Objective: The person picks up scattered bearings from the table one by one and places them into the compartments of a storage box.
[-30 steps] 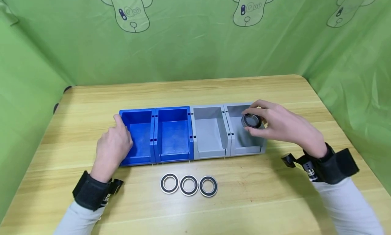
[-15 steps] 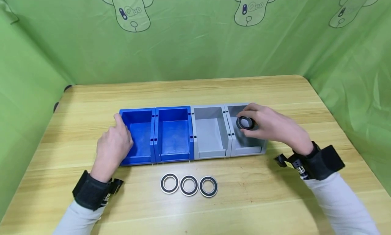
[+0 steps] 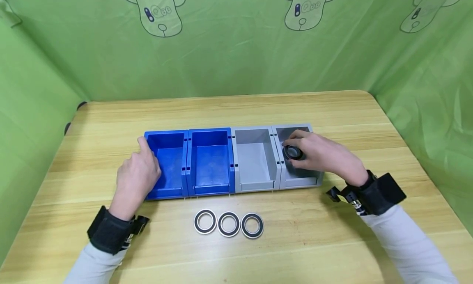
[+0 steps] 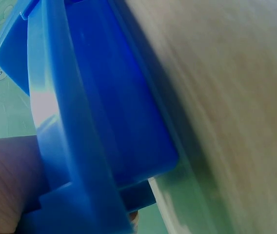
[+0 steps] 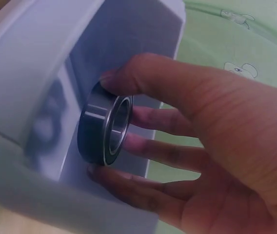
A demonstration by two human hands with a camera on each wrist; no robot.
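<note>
Black-and-silver bearings [image 3: 220,224] lie three in a row at lower centre, nearest me. Left of centre, my left hand [image 3: 136,175] grips the leftmost blue bin [image 3: 170,165]; right of centre, my right hand [image 3: 321,152] pinches a fourth bearing [image 5: 92,129] inside the rightmost grey bin [image 3: 301,183]. I judge this the placing step; next calls for setting it down, then letting go. Green cloth [image 3: 229,62] hangs across the top.

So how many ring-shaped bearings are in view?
4: the left bearing, middle bearing and right bearing, in a row on the table, and the held bearing, in the right hand inside the rightmost grey bin. The left hand or right could hide more.
</note>
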